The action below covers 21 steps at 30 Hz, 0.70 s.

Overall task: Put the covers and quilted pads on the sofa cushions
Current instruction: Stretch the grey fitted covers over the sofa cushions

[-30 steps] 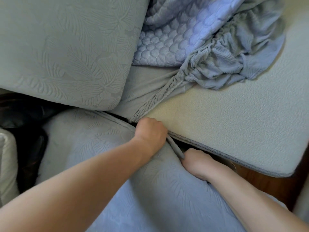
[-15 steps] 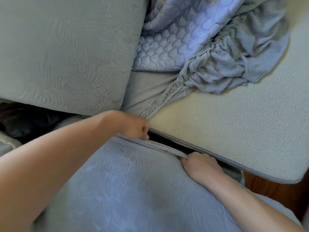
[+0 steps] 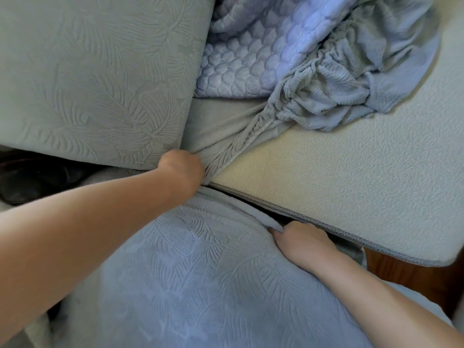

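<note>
Left hand [image 3: 182, 169] clenches the gathered elastic hem of the grey stretch cover [image 3: 241, 144]. The hem runs far-right, diagonally, over the bare cream foam cushion [image 3: 351, 177]. Right hand [image 3: 301, 241], near-right, pinches the leaf-embossed blue-grey cover's edge [image 3: 266, 219].

Bare forearms, bare hands [image 3: 183, 169]

Left hand [image 3: 182, 169] grips the gathered cover [image 3: 226, 156] at the bare cushion's [image 3: 351, 177] nine-o'clock corner; right hand [image 3: 301, 241], at five o'clock, pinches a hem [image 3: 266, 221].

Grey leaf-embossed cover [image 3: 200, 285]; lilac scale-quilted pad [image 3: 251, 59]; cream cushion [image 3: 351, 184]; floor [image 3: 391, 272] perhaps brown wood.
</note>
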Each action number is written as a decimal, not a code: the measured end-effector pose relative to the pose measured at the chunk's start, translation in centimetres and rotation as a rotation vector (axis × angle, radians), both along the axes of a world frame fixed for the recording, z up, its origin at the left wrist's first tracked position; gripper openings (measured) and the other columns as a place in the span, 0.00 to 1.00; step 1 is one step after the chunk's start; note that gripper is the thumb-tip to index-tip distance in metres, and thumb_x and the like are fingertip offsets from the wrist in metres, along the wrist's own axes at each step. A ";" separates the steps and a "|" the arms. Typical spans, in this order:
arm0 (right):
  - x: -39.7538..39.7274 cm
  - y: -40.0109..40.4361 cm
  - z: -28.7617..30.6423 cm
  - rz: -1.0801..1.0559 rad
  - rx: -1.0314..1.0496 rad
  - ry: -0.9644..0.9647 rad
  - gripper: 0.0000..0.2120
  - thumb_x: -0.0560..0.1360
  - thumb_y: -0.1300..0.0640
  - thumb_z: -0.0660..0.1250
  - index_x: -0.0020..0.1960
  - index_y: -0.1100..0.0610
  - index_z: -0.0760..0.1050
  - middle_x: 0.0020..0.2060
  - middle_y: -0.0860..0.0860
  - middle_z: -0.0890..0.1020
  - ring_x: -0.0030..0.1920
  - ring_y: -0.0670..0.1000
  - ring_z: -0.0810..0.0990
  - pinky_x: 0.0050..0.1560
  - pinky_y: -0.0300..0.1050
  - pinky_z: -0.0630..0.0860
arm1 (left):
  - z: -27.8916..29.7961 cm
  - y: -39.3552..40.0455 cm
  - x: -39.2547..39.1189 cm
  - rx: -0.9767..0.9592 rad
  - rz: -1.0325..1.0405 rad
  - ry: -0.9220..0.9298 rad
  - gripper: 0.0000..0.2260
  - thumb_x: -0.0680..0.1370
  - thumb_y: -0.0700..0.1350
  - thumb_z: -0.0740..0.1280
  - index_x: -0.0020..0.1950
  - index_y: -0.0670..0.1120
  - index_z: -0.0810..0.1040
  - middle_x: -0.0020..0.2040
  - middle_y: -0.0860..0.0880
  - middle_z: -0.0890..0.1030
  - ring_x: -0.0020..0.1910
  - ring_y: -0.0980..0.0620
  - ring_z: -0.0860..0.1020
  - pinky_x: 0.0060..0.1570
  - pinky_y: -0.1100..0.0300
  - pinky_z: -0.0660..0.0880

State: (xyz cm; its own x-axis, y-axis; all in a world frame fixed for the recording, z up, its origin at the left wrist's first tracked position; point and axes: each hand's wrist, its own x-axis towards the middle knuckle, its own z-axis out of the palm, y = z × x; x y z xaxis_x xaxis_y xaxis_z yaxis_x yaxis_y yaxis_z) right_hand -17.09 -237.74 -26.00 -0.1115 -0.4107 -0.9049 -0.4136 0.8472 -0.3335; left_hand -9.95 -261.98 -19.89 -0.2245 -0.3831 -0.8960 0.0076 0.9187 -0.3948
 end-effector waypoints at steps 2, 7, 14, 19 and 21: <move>0.0 0.1 -0.2 -0.001 -0.009 0.012 0.26 0.81 0.37 0.52 0.60 0.55 0.78 0.62 0.57 0.80 0.61 0.59 0.78 0.52 0.47 0.70 | -0.6 -0.4 1.7 0.040 0.061 0.046 0.13 0.82 0.38 0.58 0.63 0.44 0.78 0.63 0.45 0.79 0.61 0.45 0.79 0.57 0.52 0.77; 0.1 0.0 -0.3 -0.015 0.012 0.011 0.26 0.81 0.36 0.53 0.60 0.55 0.78 0.62 0.57 0.80 0.60 0.59 0.78 0.49 0.46 0.70 | -0.2 -3.1 4.0 0.281 0.124 0.167 0.15 0.79 0.38 0.62 0.60 0.52 0.81 0.54 0.50 0.83 0.52 0.50 0.82 0.52 0.57 0.79; -0.1 -0.2 0.0 -0.002 0.034 0.015 0.26 0.81 0.36 0.53 0.59 0.54 0.78 0.61 0.57 0.81 0.60 0.58 0.79 0.49 0.45 0.70 | -0.8 -3.3 3.9 0.285 -0.062 0.203 0.10 0.81 0.40 0.62 0.58 0.50 0.78 0.57 0.47 0.80 0.53 0.48 0.81 0.51 0.55 0.78; 0.0 -0.1 0.0 -0.025 0.036 0.000 0.24 0.80 0.37 0.53 0.57 0.53 0.78 0.60 0.56 0.81 0.58 0.58 0.79 0.48 0.46 0.71 | -1.1 -2.0 6.1 0.225 0.045 0.610 0.07 0.80 0.44 0.63 0.56 0.51 0.76 0.54 0.49 0.74 0.49 0.44 0.80 0.40 0.57 0.68; -0.2 -0.2 0.1 -0.018 0.036 -0.001 0.24 0.81 0.37 0.53 0.57 0.54 0.78 0.59 0.56 0.81 0.58 0.58 0.79 0.51 0.46 0.73 | -1.0 -1.9 5.7 0.301 0.241 0.685 0.04 0.78 0.47 0.65 0.43 0.50 0.74 0.50 0.51 0.75 0.49 0.47 0.78 0.43 0.60 0.67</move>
State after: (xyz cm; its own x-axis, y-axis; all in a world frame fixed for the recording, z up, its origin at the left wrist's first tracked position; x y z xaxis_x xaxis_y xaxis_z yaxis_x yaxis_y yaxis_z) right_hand -17.26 -237.89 -25.94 -0.1181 -0.3756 -0.9192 -0.3979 0.8660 -0.3028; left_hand -4.25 -263.87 -20.86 -0.7062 -0.2539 -0.6609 -0.3604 0.9324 0.0268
